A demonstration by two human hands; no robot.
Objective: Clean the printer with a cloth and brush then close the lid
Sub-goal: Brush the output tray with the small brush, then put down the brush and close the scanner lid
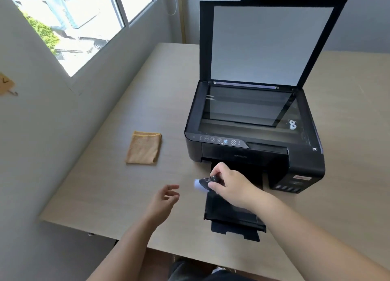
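A black printer [299,164] stands on the table with its lid [272,42] raised upright over the bare scanner glass [247,109]. Its output tray [230,215] is pulled out toward me. My right hand [230,183] is closed around a small black brush with pale bristles [201,183], held just left of the tray, in front of the printer. My left hand [164,198] hovers over the table to the left of the brush, with its fingers apart and holding nothing. A folded orange cloth [144,147] lies flat on the table, left of the printer.
The light wooden table [109,196] meets a grey wall and a window [69,25] on the left. Its near edge runs just in front of my arms. A small white mark or object [292,124] shows at the right side of the scanner glass.
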